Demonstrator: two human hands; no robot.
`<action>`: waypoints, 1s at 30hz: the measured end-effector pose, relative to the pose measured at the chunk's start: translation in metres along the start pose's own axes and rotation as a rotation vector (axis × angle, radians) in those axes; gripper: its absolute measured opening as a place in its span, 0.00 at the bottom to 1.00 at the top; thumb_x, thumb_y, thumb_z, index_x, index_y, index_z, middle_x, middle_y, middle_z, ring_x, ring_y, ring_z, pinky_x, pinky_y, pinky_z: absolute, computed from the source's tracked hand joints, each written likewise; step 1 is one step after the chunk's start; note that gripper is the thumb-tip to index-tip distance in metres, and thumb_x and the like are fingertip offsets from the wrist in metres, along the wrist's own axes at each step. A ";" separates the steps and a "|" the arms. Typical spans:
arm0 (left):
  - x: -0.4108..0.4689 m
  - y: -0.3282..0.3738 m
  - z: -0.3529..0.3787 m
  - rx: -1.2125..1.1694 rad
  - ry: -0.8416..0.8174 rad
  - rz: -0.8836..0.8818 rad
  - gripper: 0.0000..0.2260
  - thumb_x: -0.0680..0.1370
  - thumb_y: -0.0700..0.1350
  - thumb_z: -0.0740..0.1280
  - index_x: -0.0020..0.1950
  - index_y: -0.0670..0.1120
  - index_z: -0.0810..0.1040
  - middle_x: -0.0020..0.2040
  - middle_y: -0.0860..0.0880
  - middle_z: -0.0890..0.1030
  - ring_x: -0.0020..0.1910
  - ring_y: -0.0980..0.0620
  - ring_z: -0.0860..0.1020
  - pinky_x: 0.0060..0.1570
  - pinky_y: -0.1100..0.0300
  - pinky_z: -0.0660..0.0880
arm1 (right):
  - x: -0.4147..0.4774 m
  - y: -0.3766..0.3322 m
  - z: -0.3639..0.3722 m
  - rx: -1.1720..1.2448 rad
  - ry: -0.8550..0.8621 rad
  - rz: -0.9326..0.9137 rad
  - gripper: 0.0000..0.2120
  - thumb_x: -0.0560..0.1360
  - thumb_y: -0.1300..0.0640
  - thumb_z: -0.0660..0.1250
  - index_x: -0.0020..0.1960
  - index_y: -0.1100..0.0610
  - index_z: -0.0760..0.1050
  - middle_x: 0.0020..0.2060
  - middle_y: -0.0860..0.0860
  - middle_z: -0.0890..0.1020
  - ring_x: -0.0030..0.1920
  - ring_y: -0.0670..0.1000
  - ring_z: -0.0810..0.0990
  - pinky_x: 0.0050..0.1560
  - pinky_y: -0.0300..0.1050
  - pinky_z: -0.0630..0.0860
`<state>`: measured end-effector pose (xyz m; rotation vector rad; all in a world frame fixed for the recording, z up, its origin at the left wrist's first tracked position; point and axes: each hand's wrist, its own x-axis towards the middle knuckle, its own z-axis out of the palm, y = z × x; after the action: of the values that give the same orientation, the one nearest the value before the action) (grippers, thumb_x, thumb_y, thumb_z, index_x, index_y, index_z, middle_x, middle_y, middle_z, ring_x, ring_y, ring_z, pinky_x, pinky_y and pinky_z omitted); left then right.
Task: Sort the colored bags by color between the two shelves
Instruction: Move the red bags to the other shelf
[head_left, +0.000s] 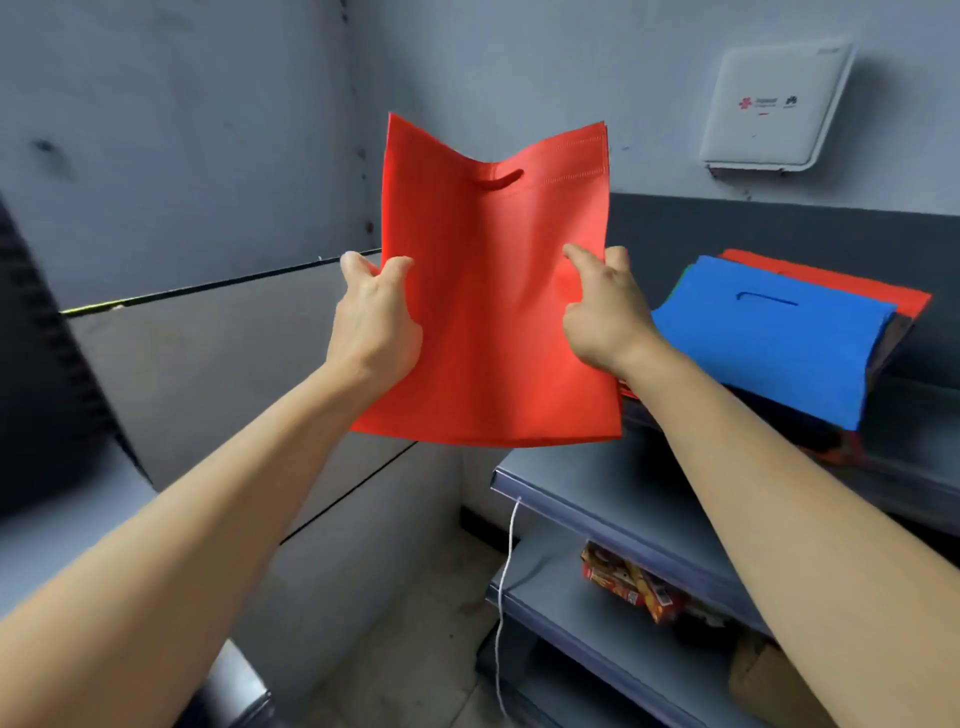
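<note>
Red bag (493, 312) held upright in air, handle slot at top. Left hand (376, 327) grips left edge; right hand (602, 317) pinches right edge. Blue bag (769, 338) lies atop other bags (872, 293) on right shelf (613, 499).

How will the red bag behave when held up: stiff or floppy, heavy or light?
Probably floppy: the red bag dips and creases at its top edge. Likely light: the left hand and right hand hold it upright just by pinching its side edges.
</note>
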<state>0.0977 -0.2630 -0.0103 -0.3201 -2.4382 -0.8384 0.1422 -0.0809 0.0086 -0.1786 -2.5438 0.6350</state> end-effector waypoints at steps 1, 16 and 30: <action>-0.004 -0.020 -0.017 0.025 0.020 -0.022 0.25 0.74 0.30 0.53 0.68 0.46 0.68 0.62 0.40 0.62 0.47 0.38 0.74 0.49 0.54 0.69 | -0.002 -0.022 0.014 0.025 -0.021 -0.037 0.30 0.73 0.69 0.56 0.74 0.55 0.59 0.67 0.59 0.61 0.62 0.63 0.72 0.62 0.47 0.67; -0.113 -0.245 -0.266 0.395 0.299 -0.399 0.23 0.75 0.32 0.55 0.70 0.43 0.68 0.62 0.40 0.63 0.39 0.42 0.71 0.49 0.51 0.74 | -0.093 -0.330 0.169 0.260 -0.312 -0.519 0.27 0.75 0.66 0.58 0.73 0.57 0.62 0.67 0.58 0.60 0.60 0.64 0.73 0.62 0.49 0.69; -0.296 -0.278 -0.434 0.819 0.565 -0.871 0.22 0.74 0.32 0.56 0.68 0.43 0.69 0.61 0.41 0.63 0.40 0.45 0.69 0.48 0.52 0.71 | -0.252 -0.511 0.213 0.593 -0.618 -1.026 0.22 0.75 0.64 0.57 0.69 0.57 0.67 0.62 0.57 0.65 0.53 0.63 0.75 0.58 0.51 0.73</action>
<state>0.4151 -0.7652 -0.0265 1.1698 -2.0782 -0.1058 0.2497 -0.6784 -0.0252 1.6049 -2.3444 1.0256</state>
